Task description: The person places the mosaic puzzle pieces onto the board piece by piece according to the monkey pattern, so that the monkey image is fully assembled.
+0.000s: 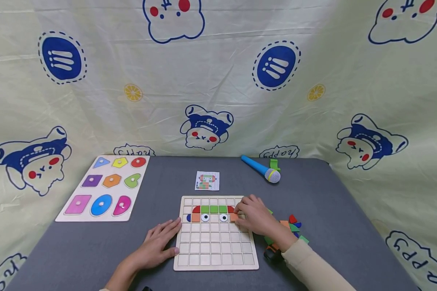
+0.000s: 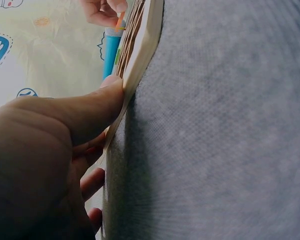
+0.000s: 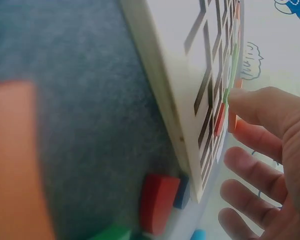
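Note:
A wooden grid board lies in front of me. Its upper rows hold green squares, red rounded pieces, an orange square, a blue rounded piece and two eye tiles. My right hand pinches an orange tile between thumb and index finger, close over the board's upper right cells; the other fingers are spread in the right wrist view. With fingers extended, my left hand rests against the board's left edge, its thumb touching the rim.
Loose colored pieces lie right of the board, partly hidden by my right forearm. A small pattern card sits behind the board. Toward the back are a blue toy microphone, a green object and a white shape puzzle.

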